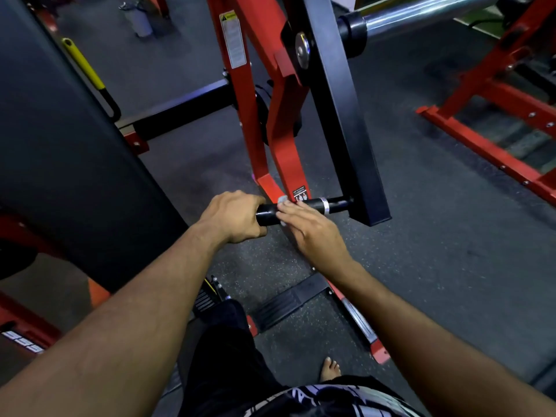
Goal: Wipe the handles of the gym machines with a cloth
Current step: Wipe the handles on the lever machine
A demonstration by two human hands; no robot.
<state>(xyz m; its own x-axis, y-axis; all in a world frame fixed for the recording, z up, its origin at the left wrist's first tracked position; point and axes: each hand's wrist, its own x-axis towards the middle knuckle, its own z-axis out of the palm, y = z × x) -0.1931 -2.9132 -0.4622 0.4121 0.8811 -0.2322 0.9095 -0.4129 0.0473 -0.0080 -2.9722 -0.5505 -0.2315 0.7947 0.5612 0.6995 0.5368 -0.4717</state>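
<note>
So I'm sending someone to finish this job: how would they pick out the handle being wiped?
Find the red frame with the slanting black arm. At the arm's lower end a short black handle sticks out sideways, the only bar with a silver ring; the left hand grips its end.

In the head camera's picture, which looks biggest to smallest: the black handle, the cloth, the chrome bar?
1. chrome bar
2. black handle
3. cloth, mostly hidden under the right hand

The bar lies farther away, so real sizes stay unsure.
</note>
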